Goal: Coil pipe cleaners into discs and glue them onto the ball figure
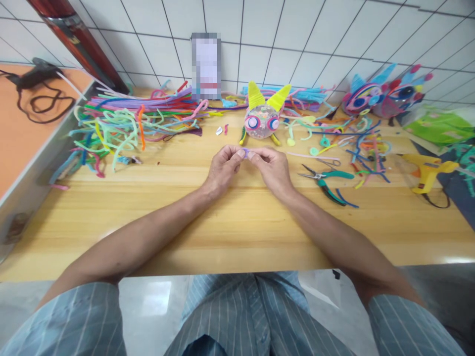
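Thumbs and fingertips of my left hand (227,163) and my right hand (271,167) meet over the middle of the table, both pinching a small purple piece of pipe cleaner (245,154). Most of the piece is covered by the fingers. Just behind them stands a clear round figure (259,129) with yellow pipe-cleaner ears, pink-and-blue ringed eyes and yellow feet. A pale pink pipe cleaner (311,156) runs out to the right of my right hand; whether it joins the purple piece I cannot tell. Green-handled pliers (336,174) lie open to the right.
Bundled and loose pipe cleaners (115,123) fill the back left. A phone (206,66) leans on the tiled wall. Two finished-looking figures (399,96) sit at the back right, near a yellow glue gun (426,170). Short pipe-cleaner scraps (371,148) and scissors (330,162) lie right.
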